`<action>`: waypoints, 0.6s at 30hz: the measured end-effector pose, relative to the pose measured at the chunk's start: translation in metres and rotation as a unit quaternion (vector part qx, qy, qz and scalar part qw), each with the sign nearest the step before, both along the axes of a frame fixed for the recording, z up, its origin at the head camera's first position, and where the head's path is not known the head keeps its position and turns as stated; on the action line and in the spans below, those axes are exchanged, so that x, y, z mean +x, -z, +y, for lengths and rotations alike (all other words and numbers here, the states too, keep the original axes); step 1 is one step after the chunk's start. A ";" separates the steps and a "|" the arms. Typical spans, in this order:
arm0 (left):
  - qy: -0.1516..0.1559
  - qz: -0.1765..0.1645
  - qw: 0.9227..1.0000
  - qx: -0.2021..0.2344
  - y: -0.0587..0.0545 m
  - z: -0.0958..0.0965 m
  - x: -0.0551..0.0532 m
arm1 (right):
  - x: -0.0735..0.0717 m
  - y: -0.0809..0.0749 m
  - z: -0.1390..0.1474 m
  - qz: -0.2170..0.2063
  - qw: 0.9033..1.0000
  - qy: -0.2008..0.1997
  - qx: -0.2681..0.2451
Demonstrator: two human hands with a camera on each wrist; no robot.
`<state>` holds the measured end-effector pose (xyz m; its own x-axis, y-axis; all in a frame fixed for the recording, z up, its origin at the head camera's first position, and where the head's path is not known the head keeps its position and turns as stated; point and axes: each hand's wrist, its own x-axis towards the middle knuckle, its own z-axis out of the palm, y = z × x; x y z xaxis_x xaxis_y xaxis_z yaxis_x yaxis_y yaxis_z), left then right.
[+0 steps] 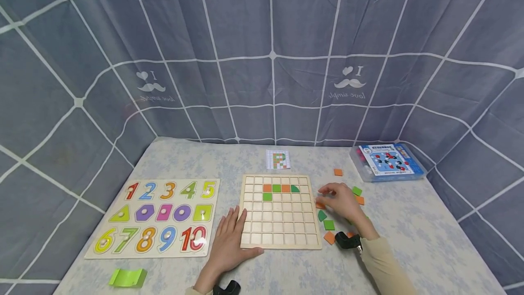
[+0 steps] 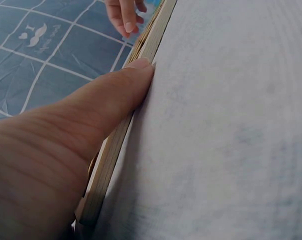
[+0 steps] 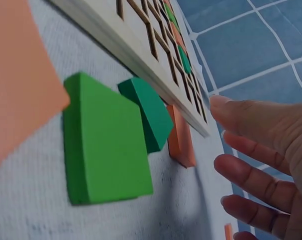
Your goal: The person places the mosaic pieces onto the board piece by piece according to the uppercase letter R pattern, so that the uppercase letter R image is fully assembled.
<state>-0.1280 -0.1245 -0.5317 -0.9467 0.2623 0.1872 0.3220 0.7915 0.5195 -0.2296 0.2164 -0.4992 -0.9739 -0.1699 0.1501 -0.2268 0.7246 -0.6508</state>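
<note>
A wooden grid board [image 1: 278, 227] lies in the middle of the table. Near its top sit orange and green square tiles, with a dark green quarter-round tile [image 1: 294, 189] ending the row. My left hand [image 1: 230, 246] rests along the board's left side, fingers extended and thumb against the front edge. Off the board's right edge, my right hand [image 1: 343, 201] hovers with loosely bent fingers; nothing shows between them in the right wrist view. Close to it lie an orange tile [image 3: 180, 137], a dark green quarter-round tile [image 3: 148, 114] and a green square tile [image 3: 115, 145].
Behind the board is a small pattern card [image 1: 278, 160]. A number-and-shape puzzle board [image 1: 157, 233] lies at left, with a green curved block [image 1: 128, 278] in front. More loose tiles surround the right forearm. A plastic box [image 1: 389, 163] stands at the back right.
</note>
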 end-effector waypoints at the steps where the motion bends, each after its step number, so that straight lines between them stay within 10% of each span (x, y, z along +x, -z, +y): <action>1: 0.000 0.000 1.000 0.000 0.000 0.000 0.000 | 0.000 0.000 0.001 -0.003 1.000 -0.001 0.000; 18: 0.001 -0.004 1.000 0.007 0.000 0.000 0.000 | 0.000 0.002 0.005 -0.028 0.999 -0.011 0.029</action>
